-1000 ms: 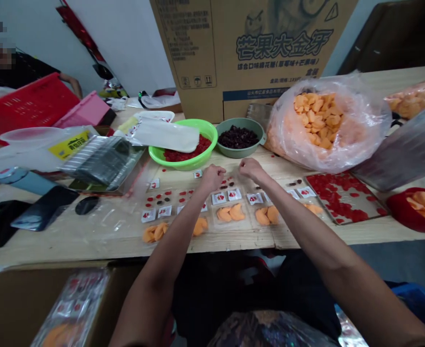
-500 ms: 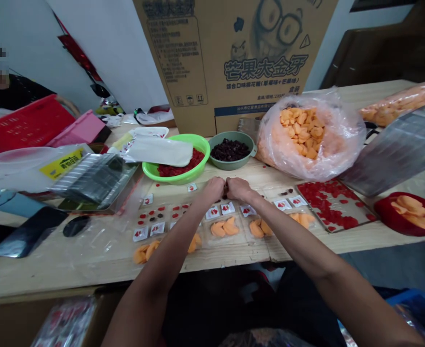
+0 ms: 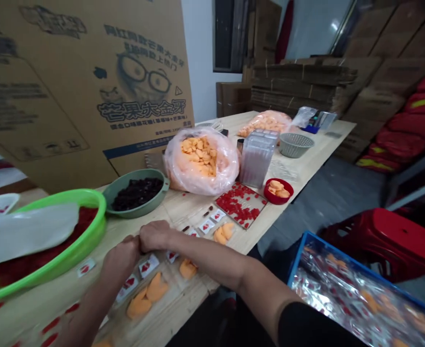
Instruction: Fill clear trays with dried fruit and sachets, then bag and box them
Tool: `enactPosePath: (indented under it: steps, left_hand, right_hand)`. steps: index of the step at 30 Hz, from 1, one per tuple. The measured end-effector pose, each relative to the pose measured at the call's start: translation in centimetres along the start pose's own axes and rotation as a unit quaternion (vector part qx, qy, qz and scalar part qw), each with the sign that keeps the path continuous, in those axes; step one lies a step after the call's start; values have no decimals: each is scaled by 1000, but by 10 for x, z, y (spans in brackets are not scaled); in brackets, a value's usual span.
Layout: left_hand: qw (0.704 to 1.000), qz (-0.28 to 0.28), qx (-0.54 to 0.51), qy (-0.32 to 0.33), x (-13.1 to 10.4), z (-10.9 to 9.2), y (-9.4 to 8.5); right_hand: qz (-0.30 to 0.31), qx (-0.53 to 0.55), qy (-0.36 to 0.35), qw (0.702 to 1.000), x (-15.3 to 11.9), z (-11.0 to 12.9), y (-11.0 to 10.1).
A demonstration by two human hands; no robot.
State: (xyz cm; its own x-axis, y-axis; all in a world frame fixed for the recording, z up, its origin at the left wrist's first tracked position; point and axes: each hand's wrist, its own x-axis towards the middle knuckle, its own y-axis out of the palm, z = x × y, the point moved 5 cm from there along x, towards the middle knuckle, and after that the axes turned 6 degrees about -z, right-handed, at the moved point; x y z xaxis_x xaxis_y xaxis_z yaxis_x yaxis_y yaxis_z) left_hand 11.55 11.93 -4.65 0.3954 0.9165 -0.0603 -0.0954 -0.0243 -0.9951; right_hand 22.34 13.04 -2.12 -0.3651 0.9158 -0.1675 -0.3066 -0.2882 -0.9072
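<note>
My left hand (image 3: 122, 256) and my right hand (image 3: 157, 236) meet over the row of clear trays, fingers curled together. Whatever they pinch is hidden. Below them lie orange candy pieces (image 3: 147, 295) and small white packets with red print (image 3: 148, 265). To the right, more packets (image 3: 206, 226) and orange pieces (image 3: 223, 233) sit in trays, with small dark pieces (image 3: 208, 211) behind. A grey-green bowl of dark pieces (image 3: 136, 193) stands just beyond my hands. The green basin (image 3: 102, 212) at left holds red pieces under a white scoop-like tray (image 3: 34, 231).
Behind stand a tall carton (image 3: 143, 29) and a pink-tinted bag of orange pieces (image 3: 201, 156). Rightward are a tray of red pieces (image 3: 240, 205), a red bowl (image 3: 278, 201), stacked clear trays (image 3: 258, 156) and a grey basket (image 3: 296, 146). A blue crate (image 3: 302, 246) and red stool (image 3: 407, 231) are lower right.
The view has swung to the right, bringing the blue crate, red stool and stacked cartons into sight. Both hands stay together with fingers closed over the trays.
</note>
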Motion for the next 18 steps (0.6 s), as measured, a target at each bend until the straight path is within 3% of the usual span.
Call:
enactPosePath:
  steps: [4, 12, 16, 18]
  left_hand:
    - [1000, -6, 2, 13, 1, 8, -4]
    - [999, 12, 31, 22, 14, 11, 1]
    - [999, -38, 3, 14, 8, 5, -5]
    - [997, -50, -64, -16, 3, 4, -7]
  right_hand:
    - [-19, 10, -32, 999, 5, 2, 8]
    - [16, 16, -23, 999, 10, 5, 4]
    - [32, 28, 9, 999, 3, 6, -3]
    - [39, 33, 14, 999, -1, 7, -6]
